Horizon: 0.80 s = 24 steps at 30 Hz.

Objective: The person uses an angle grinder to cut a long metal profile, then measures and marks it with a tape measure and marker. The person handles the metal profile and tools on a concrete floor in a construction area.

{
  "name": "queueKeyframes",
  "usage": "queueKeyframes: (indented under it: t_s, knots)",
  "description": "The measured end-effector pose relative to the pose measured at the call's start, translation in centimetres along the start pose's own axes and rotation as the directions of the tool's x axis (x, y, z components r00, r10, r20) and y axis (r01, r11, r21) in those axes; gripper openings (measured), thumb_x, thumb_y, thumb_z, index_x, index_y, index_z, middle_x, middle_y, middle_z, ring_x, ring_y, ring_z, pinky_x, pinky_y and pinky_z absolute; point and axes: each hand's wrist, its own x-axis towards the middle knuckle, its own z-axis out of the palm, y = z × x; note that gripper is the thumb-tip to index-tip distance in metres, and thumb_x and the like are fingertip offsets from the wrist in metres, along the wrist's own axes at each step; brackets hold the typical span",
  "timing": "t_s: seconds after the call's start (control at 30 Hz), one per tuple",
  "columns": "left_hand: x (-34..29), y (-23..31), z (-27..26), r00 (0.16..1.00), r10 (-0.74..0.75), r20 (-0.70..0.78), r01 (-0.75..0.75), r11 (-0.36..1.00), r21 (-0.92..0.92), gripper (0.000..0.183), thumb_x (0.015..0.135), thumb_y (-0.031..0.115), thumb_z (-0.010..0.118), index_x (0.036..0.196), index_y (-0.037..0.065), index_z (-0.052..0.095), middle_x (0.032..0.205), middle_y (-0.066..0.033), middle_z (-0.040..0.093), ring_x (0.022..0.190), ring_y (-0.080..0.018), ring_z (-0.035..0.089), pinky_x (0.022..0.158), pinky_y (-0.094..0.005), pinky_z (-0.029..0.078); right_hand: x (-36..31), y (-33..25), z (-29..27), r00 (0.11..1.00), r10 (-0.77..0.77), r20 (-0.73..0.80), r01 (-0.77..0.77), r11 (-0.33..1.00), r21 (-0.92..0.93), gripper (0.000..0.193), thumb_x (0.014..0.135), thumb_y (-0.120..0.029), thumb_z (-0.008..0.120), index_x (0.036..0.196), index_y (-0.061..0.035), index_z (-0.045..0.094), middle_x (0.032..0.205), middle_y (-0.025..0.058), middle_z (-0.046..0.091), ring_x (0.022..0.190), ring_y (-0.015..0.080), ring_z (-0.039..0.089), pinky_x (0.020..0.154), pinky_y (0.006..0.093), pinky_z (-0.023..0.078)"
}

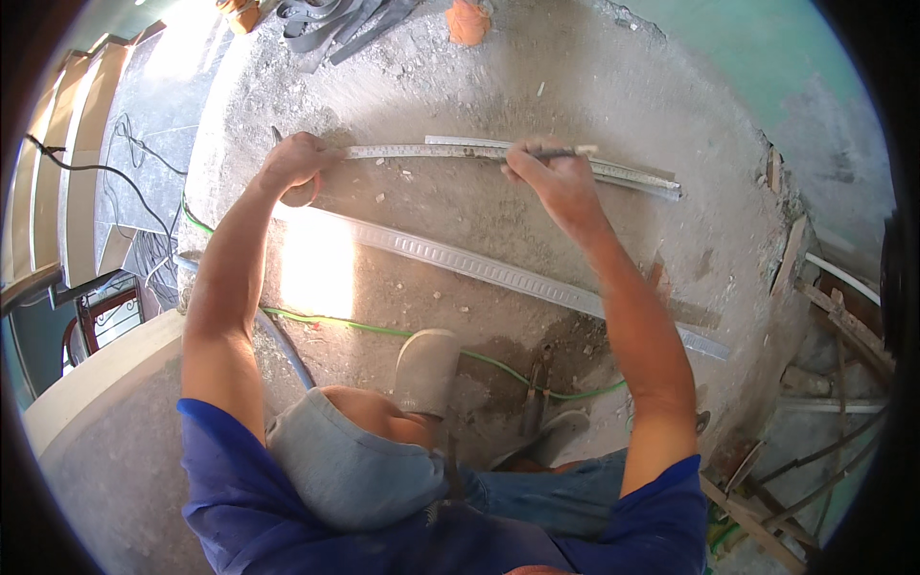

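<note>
My left hand (295,161) is closed on a tape measure, its round reddish edge (305,192) showing under the palm. From that hand the pale tape blade (402,151) runs right, along a narrow metal strip (637,178) lying on the dusty floor. My right hand (554,172) is closed around a dark pen-like stick (565,151) with a pale end, just over the blade and strip. A small dark point sticks up beyond my left hand; what it belongs to is hidden. Nearer to me, a long slotted metal channel (460,257) lies slantwise beneath both forearms.
A green cable (374,328) crosses the floor by my sandalled foot (428,369). Grey straps (331,24) and an orange lump (468,21) lie at the far side. Wood scraps (843,326) are heaped at right. Dark cords (144,144) lie on tiles at left.
</note>
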Motion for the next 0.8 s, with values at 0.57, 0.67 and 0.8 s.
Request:
queueKeyframes:
  t_s: [0.57, 0.67, 0.8]
  knots:
    - [0.0, 0.7, -0.8, 1.000, 0.008, 0.020, -0.008, 0.999, 0.040, 0.046, 0.089, 0.052, 0.065, 0.085, 0.008, 0.077, 0.059, -0.0052, 0.068, 0.068, -0.0153, 0.068, 0.071, -0.0353, 0.054, -1.7, 4.8, 0.0, 0.970, 0.094, -0.225, -0.058, 0.985, 0.162, 0.020, 0.095, -0.020, 0.066, 0.097, 0.0001, 0.067, 0.091, 0.0057, 0.068, 0.084, 0.0119, 0.062, 0.081, 0.0276, 0.052]
    - [0.4, 0.2, -0.3, 1.000, 0.013, -0.013, -0.012, 0.998, 0.055, 0.044, 0.089, 0.048, 0.068, 0.083, 0.005, 0.076, 0.060, -0.0058, 0.068, 0.064, -0.0157, 0.065, 0.068, -0.0357, 0.053, -2.2, 5.3, 0.2, 0.967, 0.072, -0.243, -0.024, 0.981, 0.193, 0.019, 0.095, -0.019, 0.066, 0.095, -0.0001, 0.068, 0.089, 0.0045, 0.068, 0.083, 0.0109, 0.062, 0.079, 0.0265, 0.051]
    - [0.6, 0.2, -0.4, 1.000, 0.023, 0.013, -0.023, 1.000, 0.019, 0.044, 0.089, 0.048, 0.067, 0.082, 0.005, 0.076, 0.061, -0.0062, 0.069, 0.066, -0.0162, 0.066, 0.070, -0.0368, 0.053, -1.7, 5.8, 1.0, 0.962, 0.031, -0.272, 0.043, 0.964, 0.261, 0.016, 0.093, -0.016, 0.067, 0.091, -0.0006, 0.069, 0.082, 0.0014, 0.067, 0.078, 0.0076, 0.060, 0.072, 0.0235, 0.049]
